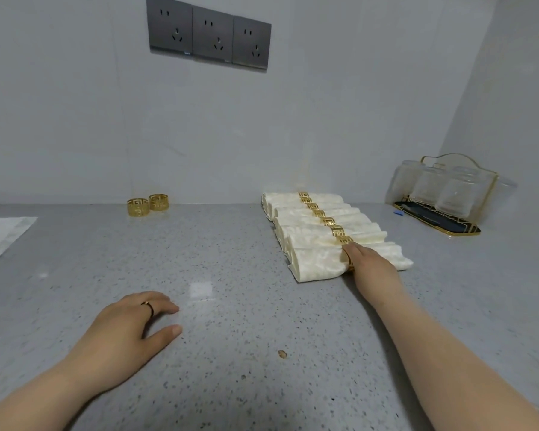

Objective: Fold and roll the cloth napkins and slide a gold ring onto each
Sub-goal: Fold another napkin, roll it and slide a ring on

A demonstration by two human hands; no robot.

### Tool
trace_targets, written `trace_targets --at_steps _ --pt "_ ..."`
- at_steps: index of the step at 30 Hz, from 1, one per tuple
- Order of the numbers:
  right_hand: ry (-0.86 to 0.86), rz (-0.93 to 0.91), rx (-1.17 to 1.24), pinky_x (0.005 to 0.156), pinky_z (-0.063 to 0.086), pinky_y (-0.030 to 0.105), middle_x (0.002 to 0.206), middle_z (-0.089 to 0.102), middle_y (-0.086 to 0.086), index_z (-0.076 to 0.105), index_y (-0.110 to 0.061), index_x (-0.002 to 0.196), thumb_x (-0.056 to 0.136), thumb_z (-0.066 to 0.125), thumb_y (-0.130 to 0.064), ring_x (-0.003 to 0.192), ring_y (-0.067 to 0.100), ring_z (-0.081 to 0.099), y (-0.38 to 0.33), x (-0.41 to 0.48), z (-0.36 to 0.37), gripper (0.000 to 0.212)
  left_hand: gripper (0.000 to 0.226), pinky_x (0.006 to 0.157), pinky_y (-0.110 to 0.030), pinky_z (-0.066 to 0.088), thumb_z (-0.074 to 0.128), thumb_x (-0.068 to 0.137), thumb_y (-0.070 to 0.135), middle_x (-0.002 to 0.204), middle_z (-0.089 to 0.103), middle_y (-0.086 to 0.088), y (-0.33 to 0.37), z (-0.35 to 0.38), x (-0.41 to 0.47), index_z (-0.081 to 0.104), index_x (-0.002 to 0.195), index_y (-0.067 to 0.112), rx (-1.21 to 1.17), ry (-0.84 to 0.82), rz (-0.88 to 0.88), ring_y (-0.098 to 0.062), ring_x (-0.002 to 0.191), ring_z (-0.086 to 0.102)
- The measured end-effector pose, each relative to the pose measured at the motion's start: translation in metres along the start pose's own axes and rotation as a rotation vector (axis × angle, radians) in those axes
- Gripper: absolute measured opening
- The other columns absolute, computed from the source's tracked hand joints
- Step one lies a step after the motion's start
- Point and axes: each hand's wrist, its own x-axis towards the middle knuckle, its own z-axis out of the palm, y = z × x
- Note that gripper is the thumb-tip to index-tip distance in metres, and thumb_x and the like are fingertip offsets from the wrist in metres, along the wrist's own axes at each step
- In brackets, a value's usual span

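Right hand (371,265) grips gold ring (348,260) on nearest napkin (316,265); left hand (128,328) rests loose, empty. Centre ring, keep roll tight.

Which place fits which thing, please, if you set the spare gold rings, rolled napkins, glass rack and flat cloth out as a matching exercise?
Things
1 spare gold rings
2 rolled napkins
3 glass rack
4 flat cloth

Places
A far right, by the side wall
B left edge of the counter
C at the back wall, left of centre
D right of centre, nearest one under the right hand

Pairs: 1-C, 2-D, 3-A, 4-B
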Motion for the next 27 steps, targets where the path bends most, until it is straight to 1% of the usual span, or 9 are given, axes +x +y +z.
trace_targets --at_steps 2,4,6,10,13,17,20,24,27 --pt "0.000 -0.004 -0.014 0.093 0.037 0.027 0.139 0.042 0.002 0.038 -0.015 0.131 0.094 0.036 -0.006 0.125 0.018 0.039 0.002 0.001 0.001 0.038 0.041 0.089 -0.011 0.022 0.040 0.068 0.071 0.108 0.043 0.025 0.002 0.000 0.001 0.044 0.098 0.043 -0.004 -0.005 0.010 0.000 0.110 0.041" --pt "-0.004 -0.016 -0.031 0.100 0.031 0.024 0.143 0.038 0.003 0.033 -0.013 0.136 0.094 0.034 -0.005 0.129 0.018 0.035 0.002 0.002 0.002 0.042 0.025 0.090 -0.011 0.021 0.054 0.081 0.055 0.109 0.041 0.023 0.001 -0.001 0.000 0.045 0.101 0.042 -0.001 -0.003 -0.009 -0.005 0.118 0.042" --pt "-0.009 -0.019 -0.039 0.108 0.023 0.024 0.149 0.030 0.004 0.026 -0.013 0.141 0.095 0.033 -0.005 0.135 0.018 0.029 0.002 0.002 0.003 0.047 0.026 0.091 -0.011 0.021 0.056 0.086 0.041 0.112 0.041 0.022 0.000 0.001 0.001 0.053 0.111 0.037 0.004 0.006 -0.008 -0.006 0.123 0.041" --pt "-0.036 0.049 -0.007 0.114 0.012 0.027 0.155 0.012 0.007 0.005 -0.016 0.147 0.093 0.036 -0.003 0.142 0.022 0.014 0.001 0.001 0.000 0.063 0.033 0.093 -0.011 0.022 0.055 0.086 0.040 0.121 0.047 0.018 -0.003 0.002 0.002 0.057 0.117 0.030 0.034 -0.008 -0.008 -0.006 0.123 0.041" --pt "-0.077 0.055 0.003 0.115 0.009 0.028 0.155 0.008 0.009 0.001 -0.015 0.147 0.089 0.041 -0.001 0.142 0.023 0.011 -0.004 -0.005 -0.006 0.072 0.033 0.096 -0.012 0.022 0.053 0.087 0.042 0.126 0.047 0.017 -0.004 0.003 0.002 0.055 0.119 0.031 0.031 -0.013 -0.009 -0.005 0.124 0.039" --pt "0.041 0.094 0.075 0.116 0.003 0.028 0.156 -0.001 0.009 0.008 -0.013 0.146 0.089 0.038 0.001 0.144 0.023 0.002 -0.028 -0.019 -0.019 0.066 0.036 0.102 -0.013 0.021 0.049 0.089 0.044 0.133 0.044 0.017 -0.003 0.002 0.001 0.051 0.123 0.032 0.034 -0.021 -0.003 -0.004 0.127 0.036" --pt "0.064 0.039 0.169 0.116 0.006 0.031 0.156 0.004 0.006 0.017 -0.013 0.145 0.092 0.038 -0.006 0.144 0.021 0.005 -0.062 -0.031 -0.032 0.058 0.045 0.104 -0.014 0.021 0.039 0.088 0.056 0.135 0.042 0.016 -0.004 0.001 0.000 0.049 0.125 0.032 0.035 -0.036 -0.013 -0.004 0.128 0.035" --pt "-0.046 -0.151 0.309 0.115 0.013 0.028 0.152 0.022 0.002 0.034 -0.014 0.139 0.095 0.042 -0.023 0.140 0.017 0.019 -0.119 -0.046 -0.034 0.046 0.042 0.105 -0.016 0.023 0.045 0.089 0.052 0.137 0.043 0.015 -0.006 0.001 -0.001 0.051 0.124 0.030 0.017 -0.052 -0.018 -0.004 0.127 0.037" --pt "-0.278 -0.178 0.463 0.112 0.021 0.028 0.150 0.025 0.003 0.029 -0.012 0.141 0.094 0.046 -0.024 0.137 0.020 0.026 -0.155 -0.049 -0.025 0.052 0.044 0.100 -0.012 0.024 0.046 0.086 0.054 0.137 0.043 0.013 -0.006 0.001 -0.003 0.052 0.123 0.029 -0.027 -0.050 -0.024 -0.003 0.125 0.039"
